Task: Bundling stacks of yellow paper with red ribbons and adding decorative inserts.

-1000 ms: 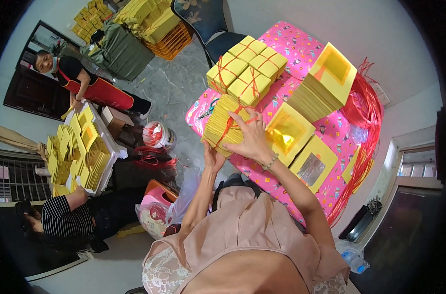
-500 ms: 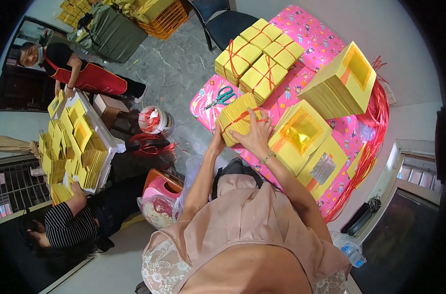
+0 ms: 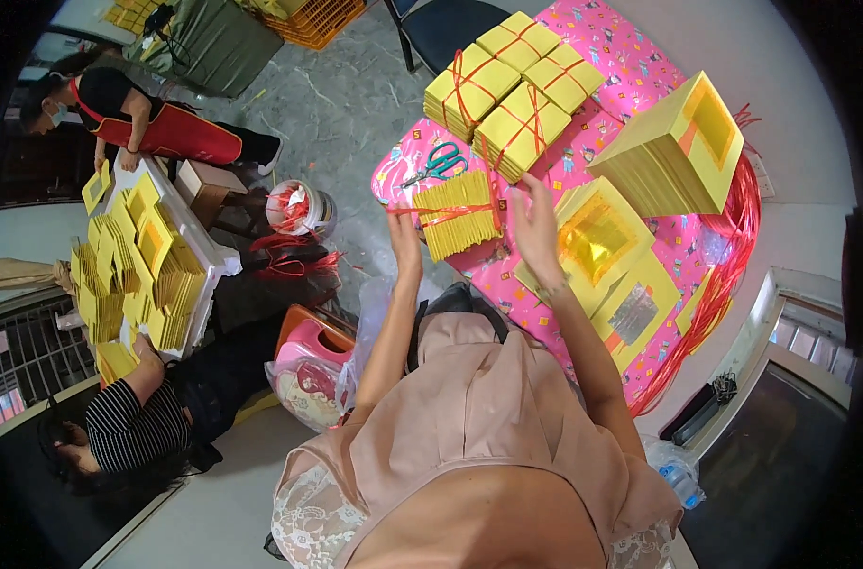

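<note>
In front of me on the pink table lies a bundle of yellow paper [image 3: 458, 232] with a red ribbon [image 3: 450, 212] across it. My left hand [image 3: 407, 248] is at the bundle's left side, its fingertips closed on the ribbon's left end. To the right of the bundle my right hand [image 3: 538, 228] is raised, fingers stretched and apart, with no object plainly in it. Teal-handled scissors [image 3: 441, 163] lie just beyond the bundle. Several tied yellow bundles [image 3: 524, 128] stand farther back.
Right of my hands lie loose yellow sheets [image 3: 631, 313] with a gold-foil sheet and a tall yellow stack [image 3: 654, 161]. Red ribbons [image 3: 725, 284] hang over the table's right edge. A ribbon-filled bucket [image 3: 299, 220] stands on the floor. Two people work at another table [image 3: 204, 303] on the left.
My right hand has come off the bundle and moved right. My left hand has shifted left to the ribbon's end. The bundle now lies flatter, turned with its paper edges up.
</note>
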`<action>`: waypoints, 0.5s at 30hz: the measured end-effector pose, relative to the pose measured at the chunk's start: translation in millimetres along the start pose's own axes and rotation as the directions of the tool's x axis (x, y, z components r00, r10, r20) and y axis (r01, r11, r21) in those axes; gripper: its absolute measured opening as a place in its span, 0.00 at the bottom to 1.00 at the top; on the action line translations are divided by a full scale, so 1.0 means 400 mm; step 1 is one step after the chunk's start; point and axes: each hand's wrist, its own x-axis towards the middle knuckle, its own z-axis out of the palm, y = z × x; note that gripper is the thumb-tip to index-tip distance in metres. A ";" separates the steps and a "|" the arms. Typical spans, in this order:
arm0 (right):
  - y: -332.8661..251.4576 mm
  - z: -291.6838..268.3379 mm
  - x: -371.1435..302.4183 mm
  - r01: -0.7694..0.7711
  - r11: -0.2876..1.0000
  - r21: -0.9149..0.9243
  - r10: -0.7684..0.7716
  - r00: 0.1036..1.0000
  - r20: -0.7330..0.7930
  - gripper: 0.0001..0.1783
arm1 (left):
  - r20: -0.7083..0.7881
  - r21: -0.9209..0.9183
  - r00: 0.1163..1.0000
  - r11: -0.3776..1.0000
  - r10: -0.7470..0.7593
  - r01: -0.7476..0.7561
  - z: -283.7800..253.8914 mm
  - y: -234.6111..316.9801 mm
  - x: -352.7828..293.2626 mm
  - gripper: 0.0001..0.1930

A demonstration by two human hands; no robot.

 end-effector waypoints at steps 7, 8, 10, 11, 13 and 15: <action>-0.012 0.157 0.007 0.001 0.964 -0.265 0.085 0.946 0.313 0.36 | 0.063 0.372 0.974 0.900 0.219 -0.226 0.050 -0.006 0.010 0.30; 0.000 0.158 0.003 0.001 0.964 -0.265 0.085 0.946 0.313 0.36 | 0.112 0.317 0.982 0.931 0.152 -0.181 0.045 -0.007 0.016 0.30; 0.024 0.164 -0.003 0.076 0.967 -0.241 0.000 0.954 0.301 0.36 | 0.124 0.310 0.979 0.931 0.161 -0.193 0.045 -0.012 0.027 0.30; 0.028 0.164 -0.002 0.075 0.967 -0.243 0.002 0.953 0.302 0.36 | 0.136 0.302 0.976 0.931 0.171 -0.205 0.048 -0.015 0.031 0.29; 0.037 0.162 0.004 0.101 0.972 -0.214 -0.034 0.955 0.295 0.36 | 0.149 0.285 0.969 0.930 0.199 -0.234 0.050 -0.021 0.032 0.29; 0.034 0.153 0.011 0.088 0.975 -0.202 -0.024 0.953 0.302 0.35 | 0.164 0.266 0.958 0.925 0.234 -0.271 0.053 -0.028 0.033 0.29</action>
